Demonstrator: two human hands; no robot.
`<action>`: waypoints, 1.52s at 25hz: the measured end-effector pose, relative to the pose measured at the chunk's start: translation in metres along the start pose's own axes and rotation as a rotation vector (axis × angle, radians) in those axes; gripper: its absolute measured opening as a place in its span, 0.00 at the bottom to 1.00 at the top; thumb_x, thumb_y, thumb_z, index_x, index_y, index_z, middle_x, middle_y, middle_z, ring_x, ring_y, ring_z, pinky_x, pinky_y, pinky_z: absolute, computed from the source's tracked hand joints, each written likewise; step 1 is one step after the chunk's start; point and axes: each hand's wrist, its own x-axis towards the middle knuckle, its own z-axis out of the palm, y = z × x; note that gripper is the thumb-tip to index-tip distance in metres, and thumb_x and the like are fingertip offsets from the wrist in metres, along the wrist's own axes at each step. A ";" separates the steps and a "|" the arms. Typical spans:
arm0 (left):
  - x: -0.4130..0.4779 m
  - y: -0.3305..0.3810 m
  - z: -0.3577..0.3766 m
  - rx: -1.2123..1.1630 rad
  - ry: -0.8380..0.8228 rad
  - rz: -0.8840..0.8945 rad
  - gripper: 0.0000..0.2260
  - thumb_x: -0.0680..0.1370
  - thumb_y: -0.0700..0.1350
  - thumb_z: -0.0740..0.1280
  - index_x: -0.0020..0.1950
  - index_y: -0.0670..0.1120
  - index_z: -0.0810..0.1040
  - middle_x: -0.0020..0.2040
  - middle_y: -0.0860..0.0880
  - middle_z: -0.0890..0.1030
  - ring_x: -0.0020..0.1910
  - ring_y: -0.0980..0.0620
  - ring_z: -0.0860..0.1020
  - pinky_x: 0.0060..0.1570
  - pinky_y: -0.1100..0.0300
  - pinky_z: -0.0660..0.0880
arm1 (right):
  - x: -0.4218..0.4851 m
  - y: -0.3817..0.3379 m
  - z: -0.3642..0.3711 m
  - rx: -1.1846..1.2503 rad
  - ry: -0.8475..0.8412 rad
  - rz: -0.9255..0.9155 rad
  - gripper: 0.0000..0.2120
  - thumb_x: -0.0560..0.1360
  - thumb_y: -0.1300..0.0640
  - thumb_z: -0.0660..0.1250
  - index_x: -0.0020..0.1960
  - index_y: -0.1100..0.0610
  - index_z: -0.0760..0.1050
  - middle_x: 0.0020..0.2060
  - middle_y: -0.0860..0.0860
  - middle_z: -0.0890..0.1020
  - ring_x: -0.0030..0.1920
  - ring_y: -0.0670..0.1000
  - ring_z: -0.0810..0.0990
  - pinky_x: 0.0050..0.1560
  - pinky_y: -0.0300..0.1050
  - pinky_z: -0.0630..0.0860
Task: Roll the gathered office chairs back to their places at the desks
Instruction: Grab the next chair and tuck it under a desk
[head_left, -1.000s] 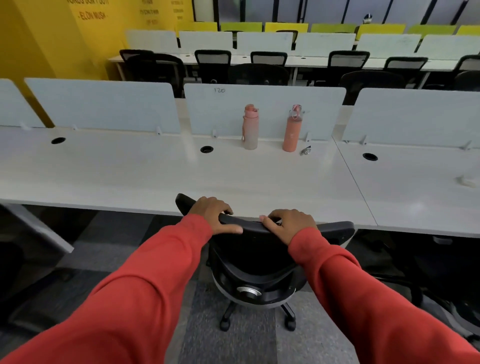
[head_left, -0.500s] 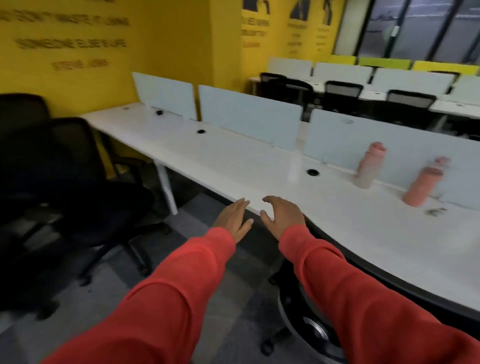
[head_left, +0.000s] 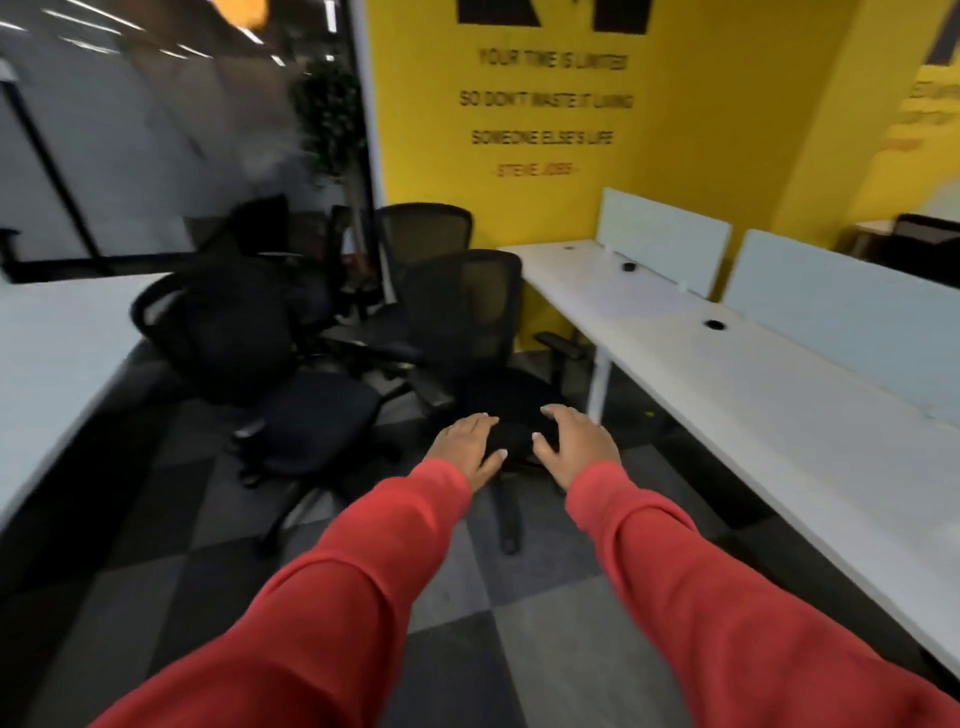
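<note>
Several black office chairs stand bunched together in the corner ahead. The nearest chair (head_left: 467, 312) has a mesh back and faces me, its seat just beyond my hands. Another chair (head_left: 234, 332) stands to its left and a third chair (head_left: 423, 234) behind it. My left hand (head_left: 470, 449) and my right hand (head_left: 574, 447) reach forward side by side in the air, fingers spread and relaxed, holding nothing. Both arms wear red sleeves. Whether the fingertips touch the nearest chair's seat cannot be told.
A long white desk (head_left: 753, 384) with pale divider panels (head_left: 841, 306) runs along the right. Another white desk (head_left: 57, 338) sits at the left. A yellow wall (head_left: 675, 130) with lettering and a potted plant (head_left: 332, 124) stand behind the chairs. Grey chequered carpet (head_left: 457, 597) lies underfoot.
My hands let go of the chair back at the desk. The view swung left from the desk with the bottles to the chair cluster in the corner; both hands now reach out empty.
</note>
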 end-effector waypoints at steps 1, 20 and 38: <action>-0.006 -0.025 -0.011 0.017 0.008 -0.042 0.26 0.80 0.54 0.61 0.75 0.45 0.64 0.74 0.45 0.66 0.74 0.48 0.63 0.71 0.54 0.61 | 0.012 -0.022 0.013 0.008 -0.007 -0.034 0.23 0.78 0.46 0.62 0.70 0.52 0.69 0.65 0.50 0.76 0.66 0.52 0.73 0.64 0.48 0.67; 0.065 -0.208 -0.069 0.154 0.078 -0.477 0.26 0.80 0.59 0.58 0.75 0.48 0.62 0.75 0.48 0.65 0.73 0.49 0.63 0.68 0.52 0.63 | 0.223 -0.160 0.145 0.128 -0.145 -0.439 0.23 0.77 0.44 0.62 0.70 0.51 0.69 0.66 0.48 0.74 0.67 0.50 0.71 0.66 0.49 0.68; 0.105 -0.415 -0.116 0.206 0.148 -0.658 0.25 0.80 0.55 0.59 0.75 0.48 0.63 0.73 0.49 0.66 0.71 0.49 0.66 0.66 0.51 0.65 | 0.375 -0.311 0.270 0.192 -0.234 -0.624 0.21 0.77 0.45 0.63 0.68 0.51 0.71 0.62 0.47 0.77 0.64 0.50 0.74 0.63 0.48 0.70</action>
